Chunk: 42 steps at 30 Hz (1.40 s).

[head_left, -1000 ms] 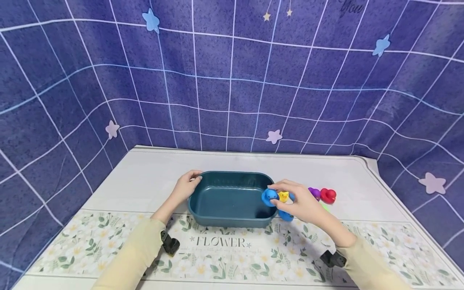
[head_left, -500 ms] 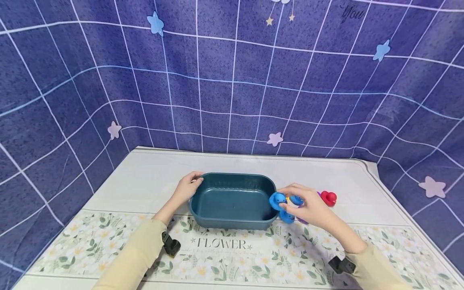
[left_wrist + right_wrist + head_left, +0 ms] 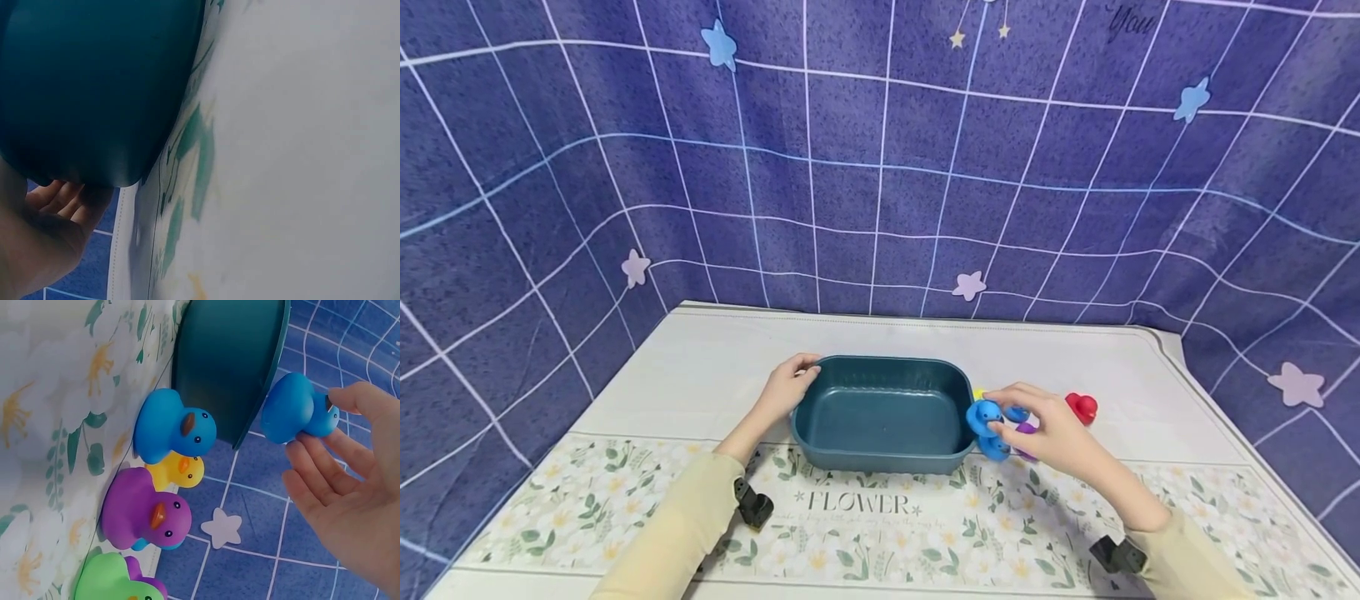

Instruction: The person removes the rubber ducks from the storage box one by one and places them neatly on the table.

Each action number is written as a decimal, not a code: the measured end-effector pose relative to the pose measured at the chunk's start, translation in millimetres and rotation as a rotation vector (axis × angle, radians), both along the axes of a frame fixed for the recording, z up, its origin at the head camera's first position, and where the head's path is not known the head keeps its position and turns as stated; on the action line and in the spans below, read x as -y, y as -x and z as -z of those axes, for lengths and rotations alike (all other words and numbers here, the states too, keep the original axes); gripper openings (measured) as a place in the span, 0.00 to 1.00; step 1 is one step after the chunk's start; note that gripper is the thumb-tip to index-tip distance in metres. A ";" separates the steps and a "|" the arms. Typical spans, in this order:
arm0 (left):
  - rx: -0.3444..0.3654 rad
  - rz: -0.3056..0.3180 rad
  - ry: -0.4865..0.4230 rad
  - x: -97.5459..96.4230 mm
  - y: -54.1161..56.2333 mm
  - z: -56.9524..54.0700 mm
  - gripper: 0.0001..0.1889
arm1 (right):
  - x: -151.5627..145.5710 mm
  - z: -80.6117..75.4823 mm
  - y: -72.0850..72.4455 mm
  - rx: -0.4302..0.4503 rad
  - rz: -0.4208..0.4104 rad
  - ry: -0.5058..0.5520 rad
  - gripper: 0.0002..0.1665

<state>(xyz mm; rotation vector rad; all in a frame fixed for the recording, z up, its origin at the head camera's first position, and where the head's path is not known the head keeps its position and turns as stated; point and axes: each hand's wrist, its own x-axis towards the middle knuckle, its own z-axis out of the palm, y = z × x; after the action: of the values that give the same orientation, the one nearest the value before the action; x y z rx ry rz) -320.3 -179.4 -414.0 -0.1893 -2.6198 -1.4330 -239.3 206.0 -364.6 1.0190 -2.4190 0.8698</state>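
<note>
In the head view my left hand (image 3: 787,387) grips the upper left corner of a dark teal plastic basin (image 3: 883,461), thumb at the rim. The left wrist view shows curled fingers (image 3: 69,197) against the basin's outer wall. My right hand (image 3: 1048,425) pinches a blue rubber duck (image 3: 290,409) between thumb and fingers, raised just beyond the basin's right rim. Beneath it, a second blue rubber duck (image 3: 165,428) stands on the table beside the basin. A yellow duck (image 3: 178,470), a purple duck (image 3: 137,509) and a green duck (image 3: 112,581) stand near it.
A red duck (image 3: 1081,408) sits farther right on the white table (image 3: 745,337). Parts of another blue duck (image 3: 1017,414) and another purple duck show behind others. A floral mat strip (image 3: 880,542) runs along the front. A blue grid-patterned curtain (image 3: 842,200) encloses the back and sides.
My right hand, holding the blue duck, has moved right from over the basin's right end to just outside its rim. The left hand stays on the basin.
</note>
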 end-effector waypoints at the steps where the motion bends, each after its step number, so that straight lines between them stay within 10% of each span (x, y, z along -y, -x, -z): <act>1: -0.001 -0.002 -0.001 0.0 0.2 -0.1 0.16 | -0.6 -0.3 -0.1 -0.001 0.001 0.000 0.21; 22: -0.010 -0.007 0.006 0.4 1.6 2.5 0.16 | -29.3 5.4 -4.6 -0.038 -0.012 0.034 0.25; 42: 0.018 0.006 0.019 1.5 0.3 0.0 0.18 | -61.0 16.0 -11.9 -0.016 0.145 -0.046 0.23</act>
<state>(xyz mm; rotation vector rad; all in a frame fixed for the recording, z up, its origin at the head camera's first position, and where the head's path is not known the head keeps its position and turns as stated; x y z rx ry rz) -320.6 -181.0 -414.0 -0.1866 -2.6501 -1.4193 -227.4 267.0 -380.6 0.8511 -2.4742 0.7567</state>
